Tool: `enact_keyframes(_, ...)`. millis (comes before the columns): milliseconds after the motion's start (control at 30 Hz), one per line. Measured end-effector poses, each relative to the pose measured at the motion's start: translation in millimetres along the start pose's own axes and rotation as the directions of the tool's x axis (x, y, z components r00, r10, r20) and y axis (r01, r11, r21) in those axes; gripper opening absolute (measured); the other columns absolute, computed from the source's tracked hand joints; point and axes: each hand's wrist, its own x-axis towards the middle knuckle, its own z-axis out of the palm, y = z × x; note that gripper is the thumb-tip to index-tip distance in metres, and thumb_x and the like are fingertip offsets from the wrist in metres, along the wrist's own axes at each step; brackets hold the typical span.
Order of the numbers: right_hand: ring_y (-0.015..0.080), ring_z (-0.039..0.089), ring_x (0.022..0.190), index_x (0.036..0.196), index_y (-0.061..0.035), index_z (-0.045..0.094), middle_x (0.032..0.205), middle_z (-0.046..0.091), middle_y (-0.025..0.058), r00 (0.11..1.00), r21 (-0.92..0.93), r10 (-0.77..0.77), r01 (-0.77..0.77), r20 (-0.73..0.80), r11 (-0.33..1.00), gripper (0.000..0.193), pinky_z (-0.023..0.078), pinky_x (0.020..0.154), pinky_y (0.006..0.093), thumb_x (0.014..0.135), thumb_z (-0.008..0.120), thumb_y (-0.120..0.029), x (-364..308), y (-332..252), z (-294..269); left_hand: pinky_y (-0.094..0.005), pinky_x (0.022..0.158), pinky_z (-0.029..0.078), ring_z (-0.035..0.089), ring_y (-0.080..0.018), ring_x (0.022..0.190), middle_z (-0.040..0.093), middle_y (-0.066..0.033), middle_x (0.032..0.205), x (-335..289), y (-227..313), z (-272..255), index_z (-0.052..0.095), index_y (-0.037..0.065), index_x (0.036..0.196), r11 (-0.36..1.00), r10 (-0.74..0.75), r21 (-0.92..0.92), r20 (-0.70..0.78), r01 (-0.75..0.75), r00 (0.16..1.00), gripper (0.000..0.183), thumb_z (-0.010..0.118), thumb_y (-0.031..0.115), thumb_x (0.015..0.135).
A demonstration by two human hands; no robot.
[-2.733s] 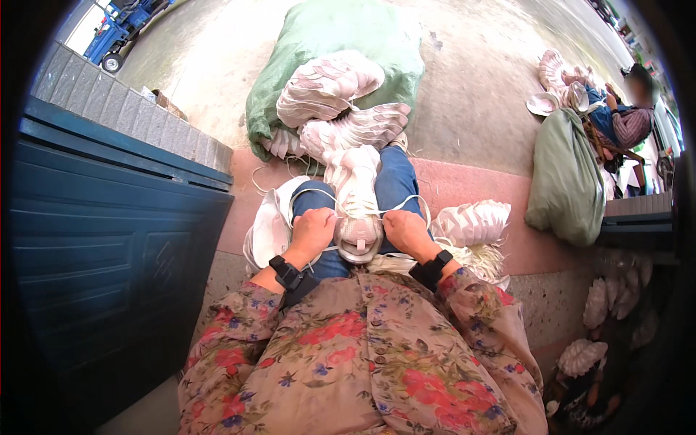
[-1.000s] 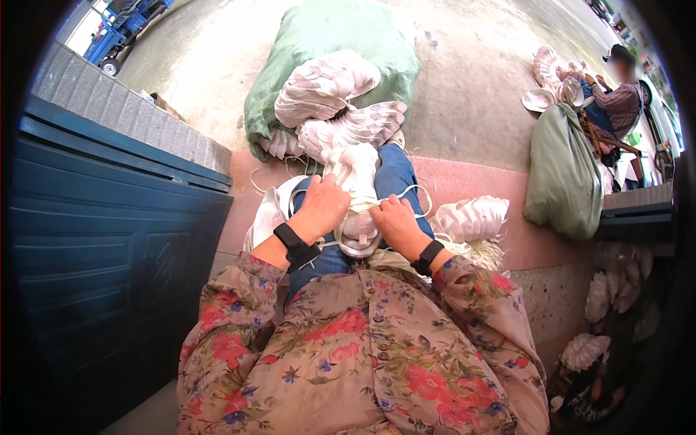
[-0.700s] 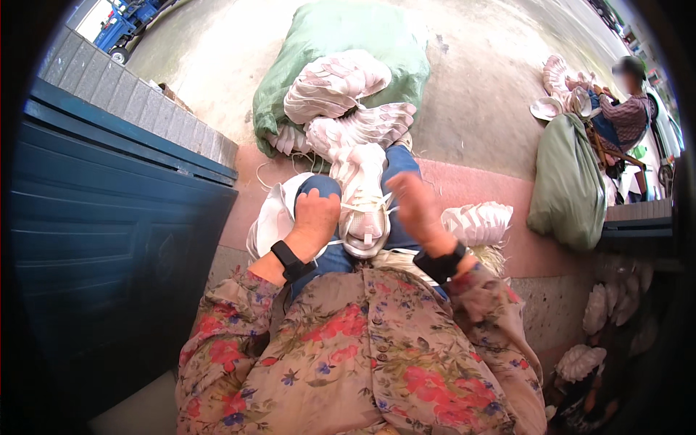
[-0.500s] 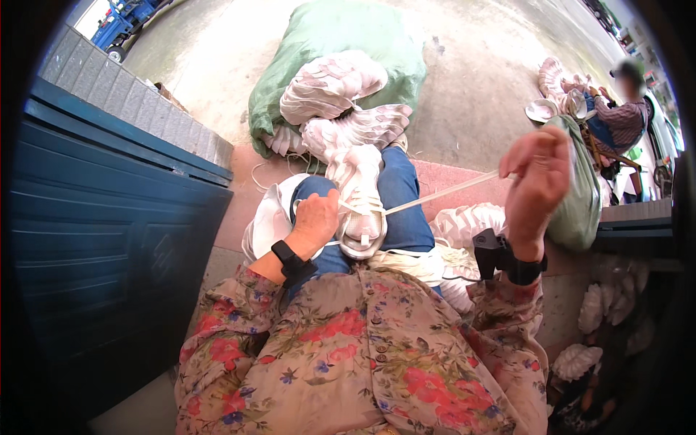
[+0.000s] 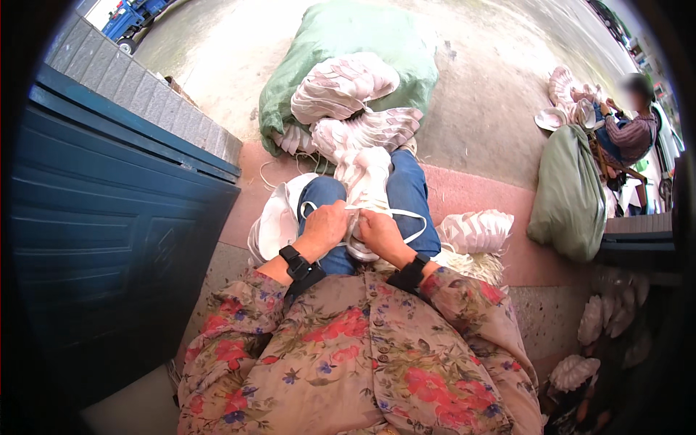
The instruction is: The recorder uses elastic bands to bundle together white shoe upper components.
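A white shoe upper (image 5: 362, 174), the front one of a nested row, lies between my knees with its toe toward me. My left hand (image 5: 325, 228) is closed at its left side, fingertips at the lacing area. My right hand (image 5: 379, 232) sits close beside it, fingers pinched at the lacing and covering much of the toe. A flat white shoelace (image 5: 415, 215) loops out to the right over my knee, and a smaller loop shows left of my left hand. The eyelets and the lace inside the fingers are hidden.
A big green sack (image 5: 362, 32) lies ahead with stacked uppers (image 5: 344, 85) against it. More uppers lie by my left knee and in a pile (image 5: 475, 232) at right, beside loose laces (image 5: 471, 266). A blue door (image 5: 109, 239) stands left. Another person (image 5: 631, 134) sits far right behind a green bag (image 5: 569, 192).
My right hand has come down and left from its raised spot, where it held the lace stretched taut, to the upper beside my left hand. The lace now hangs in slack loops.
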Motion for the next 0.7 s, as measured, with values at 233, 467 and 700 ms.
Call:
enact_keyframes(233, 0.0367, 0.058, 0.064, 0.084, 0.001, 0.054, 0.067, 0.058, 0.0214, 0.993, -0.188, -0.046, 0.065, 0.108, 0.98, 0.017, 0.046, 0.059, 0.0439, 0.08, 0.045, -0.012, 10, 8, 1, -0.0472, 0.058, 0.044, 0.055, -0.04, 0.066, 0.055, -0.0234, 0.068, 5, 3, 6, 0.05, 0.001, 0.085, 0.998, -0.031, 0.043, -0.09, 0.035, 0.995, 0.014, 0.048, 0.015, 0.08)
enact_keyframes(467, 0.0106, 0.052, 0.049, 0.102, -0.0085, 0.049, 0.056, 0.05, -0.0013, 0.951, 0.923, -0.268, -0.041, 0.154, 0.383, 0.014, 0.046, 0.077, 0.0321, 0.09, 0.044, -0.014, -9, -84, -169, -0.0435, 0.068, 0.043, 0.051, -0.0346, 0.076, 0.055, -0.0174, 0.076, -1, -12, 5, 0.051, 0.002, 0.086, 0.994, 0.081, -0.054, -0.268, -0.099, 0.96, 0.013, 0.049, 0.009, 0.075)
enact_keyframes(700, 0.0092, 0.043, 0.041, 0.1, -0.0062, 0.046, 0.054, 0.044, -0.0017, 0.887, 0.969, -0.417, 0.242, -0.197, 0.058, 0.013, 0.04, 0.081, 0.0369, 0.09, 0.042, -0.014, -14, -100, -207, -0.0369, 0.06, 0.045, 0.056, -0.0275, 0.065, 0.058, -0.0132, 0.082, 7, 10, -14, 0.055, 0.002, 0.093, 0.943, -0.058, -0.315, 0.165, 0.108, 0.985, 0.018, 0.053, 0.016, 0.081)
